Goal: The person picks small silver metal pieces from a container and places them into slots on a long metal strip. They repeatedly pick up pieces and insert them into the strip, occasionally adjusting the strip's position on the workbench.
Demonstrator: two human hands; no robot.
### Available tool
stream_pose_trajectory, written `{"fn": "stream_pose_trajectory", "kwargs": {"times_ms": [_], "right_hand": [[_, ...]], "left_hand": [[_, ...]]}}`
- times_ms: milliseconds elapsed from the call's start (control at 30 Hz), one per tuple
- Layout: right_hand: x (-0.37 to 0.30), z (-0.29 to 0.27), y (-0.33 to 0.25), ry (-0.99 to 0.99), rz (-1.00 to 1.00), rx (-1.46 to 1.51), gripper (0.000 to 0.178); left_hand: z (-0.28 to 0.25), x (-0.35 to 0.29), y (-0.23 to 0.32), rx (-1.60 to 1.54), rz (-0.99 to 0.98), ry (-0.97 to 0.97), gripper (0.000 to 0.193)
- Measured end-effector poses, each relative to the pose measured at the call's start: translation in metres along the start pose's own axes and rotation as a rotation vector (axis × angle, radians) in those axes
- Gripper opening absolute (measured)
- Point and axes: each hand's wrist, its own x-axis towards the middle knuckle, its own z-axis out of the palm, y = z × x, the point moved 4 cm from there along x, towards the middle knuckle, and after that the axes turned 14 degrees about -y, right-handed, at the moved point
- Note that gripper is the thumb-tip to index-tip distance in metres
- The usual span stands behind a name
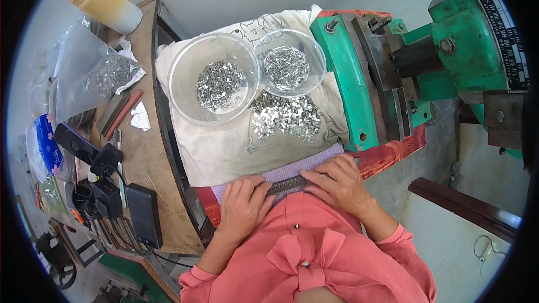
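Both my hands rest on a narrow dark metal strip (287, 184) lying across a lilac checked cloth (314, 164) at the near edge of the bench, right against my pink blouse. My left hand (244, 205) lies flat beside the strip's left end, fingers close together and curled at the tips. My right hand (337, 182) covers its right end, fingers spread a little and pressing down. Neither hand pinches a part, as far as I can see.

I judge I am steadying the strip to load it; the next move would call for picking small pieces from the loose heap of silvery parts (285, 115) just beyond the strip, on a cream cloth.

Beyond that heap stand two clear bowls, a large one (213, 78) and a smaller one (289, 64), both holding the same parts. Far left of the strip lies a clear plastic bag (90, 73) of parts, and beyond it an orange-capped cream bottle (101, 0). Right of the strip stands a green press (449, 39) with a dark printed plate.
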Motion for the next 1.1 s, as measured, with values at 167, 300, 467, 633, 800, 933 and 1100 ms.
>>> {"fn": "stream_pose_trajectory", "kwargs": {"times_ms": [167, 300, 467, 633, 800, 933, 1100], "right_hand": [[0.001, 0.005, 0.004, -0.03, -0.022, 0.01, 0.028], [0.01, 0.001, 0.006, 0.039, -0.028, -0.002, 0.028], [0.023, 0.004, 0.015, 0.025, -0.03, 0.009, 0.029], [0.024, -0.004, 0.013, 0.035, 0.011, 0.074, 0.033], [0.033, 0.0, 0.001, 0.08, 0.078, 0.137, 0.037], [0.04, 0.008, -0.005, 0.046, 0.094, 0.144, 0.038], [0.043, 0.01, -0.002, 0.013, 0.109, 0.145, 0.038]], "left_hand": [[-0.006, 0.003, -0.001, 0.063, 0.071, -0.011, 0.031], [-0.019, 0.015, -0.004, 0.104, 0.1, 0.025, 0.029], [-0.02, 0.026, -0.015, 0.076, 0.087, 0.027, 0.035], [-0.019, 0.019, -0.02, 0.005, 0.026, 0.075, 0.041], [-0.022, 0.003, -0.027, -0.042, -0.022, 0.148, 0.047], [-0.017, -0.004, -0.035, -0.073, -0.063, 0.192, 0.049], [-0.016, -0.007, -0.036, -0.095, -0.06, 0.233, 0.046]]}}
